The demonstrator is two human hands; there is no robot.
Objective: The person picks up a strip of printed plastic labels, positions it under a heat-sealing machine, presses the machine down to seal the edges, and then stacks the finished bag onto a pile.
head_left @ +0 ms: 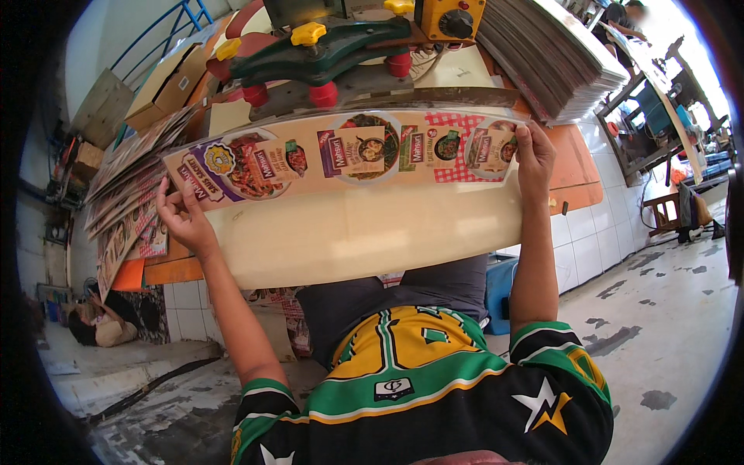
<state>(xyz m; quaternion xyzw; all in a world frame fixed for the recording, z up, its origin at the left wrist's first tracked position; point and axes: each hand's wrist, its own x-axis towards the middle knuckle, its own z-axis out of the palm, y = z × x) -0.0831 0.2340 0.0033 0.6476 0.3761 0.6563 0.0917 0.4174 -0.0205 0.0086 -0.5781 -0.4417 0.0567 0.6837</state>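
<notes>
A long printed strip (310,174), peach with pictures of food dishes and sachets, stretches across in front of me. My left hand (187,221) holds its lower left corner, with the fingertips on the edge. At the other end, my right hand (535,159) pinches the right edge between thumb and fingers. Below the strip lies a smooth cream sheet or board (372,236), its near edge curving above my lap. Just beyond the strip's far edge stands a machine with a dark green clamp bar (318,58), yellow knobs and red round feet.
A tall stack of sheets (546,54) rises at the far right. Many printed strips (136,190) lie fanned at the left, near an open cardboard box (167,85). A yellow control box (452,21) with a black dial sits behind. Other people (101,322) are at left and far right.
</notes>
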